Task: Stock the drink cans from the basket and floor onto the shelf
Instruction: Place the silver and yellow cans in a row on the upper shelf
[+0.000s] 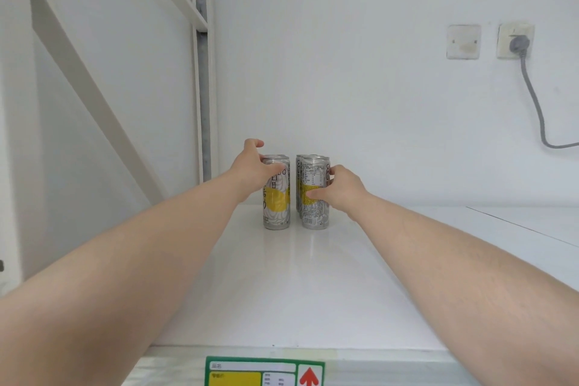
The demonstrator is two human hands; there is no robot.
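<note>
Slim silver-and-yellow drink cans stand upright toward the back of the white shelf (282, 285). My left hand (250, 171) wraps round the upper part of the front left can (277, 207). My right hand (340, 189) grips the front right can (314, 213), thumb pressed across its yellow band. More cans stand behind these two, mostly hidden. A narrow gap separates the left and right rows. The basket and the floor are out of view.
The shelf's back wall is white, with a vertical upright post (203, 88) at the left. A blank wall plate (463, 42) and a socket with a grey plug and cable (520, 44) sit at the upper right. A green and yellow price label (264, 371) is on the shelf's front edge.
</note>
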